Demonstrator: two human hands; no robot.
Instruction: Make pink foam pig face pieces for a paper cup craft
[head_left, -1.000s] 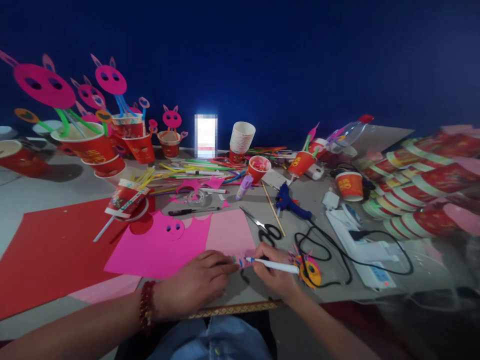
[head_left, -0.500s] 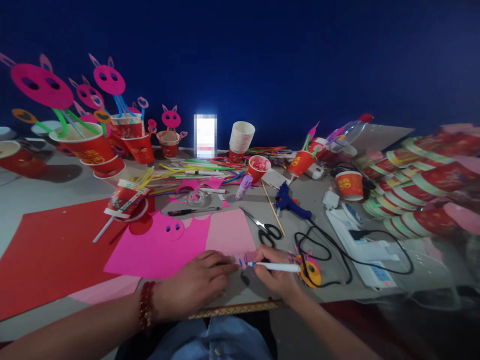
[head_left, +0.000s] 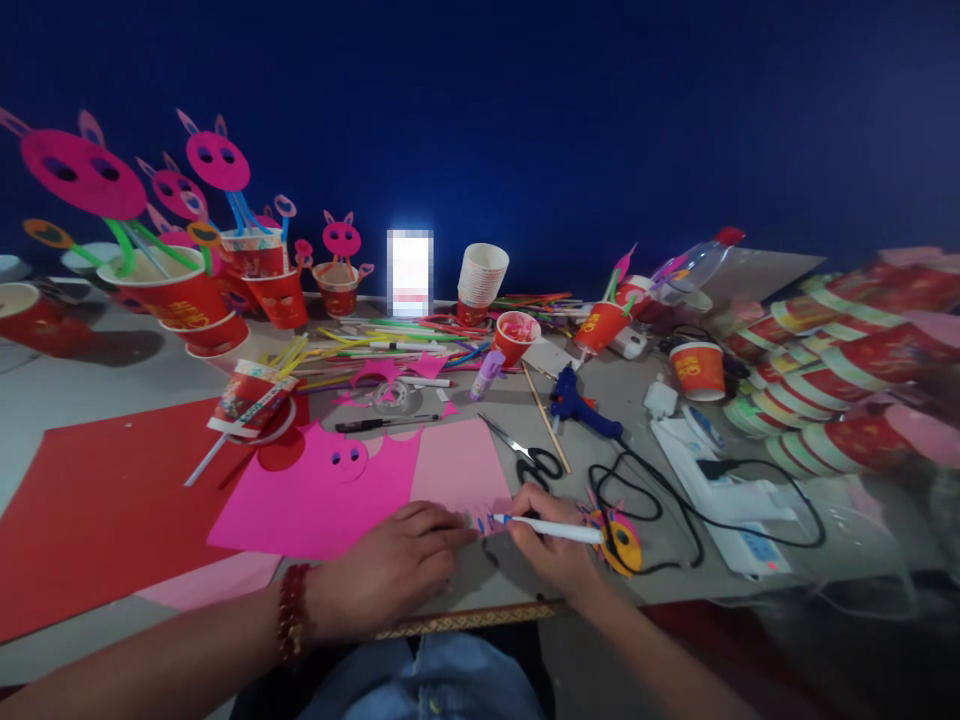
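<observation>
My right hand [head_left: 551,550] is closed around a white marker [head_left: 559,529], its blue tip at small blue marks near the lower edge of a light pink sheet [head_left: 459,460]. My left hand [head_left: 397,560] lies flat, fingers stretched toward those marks, with fingertips on the pink paper. Left of the light pink sheet is a bright pink sheet [head_left: 300,500], on which a round pink face [head_left: 349,460] with two eyes rests. An orange and pink cutout [head_left: 624,545] lies just right of my right hand, partly under a black cable.
Scissors [head_left: 536,458], a wooden stick [head_left: 546,417] and a blue glue gun [head_left: 581,405] lie beyond my right hand. A power strip [head_left: 720,500] is at the right. Red cups with pink faces [head_left: 169,295] stand at the left; a red sheet [head_left: 112,500] lies in front.
The marker tip has shifted slightly left, and its barrel is tilted a little differently in my right hand. My left hand has stayed nearly still.
</observation>
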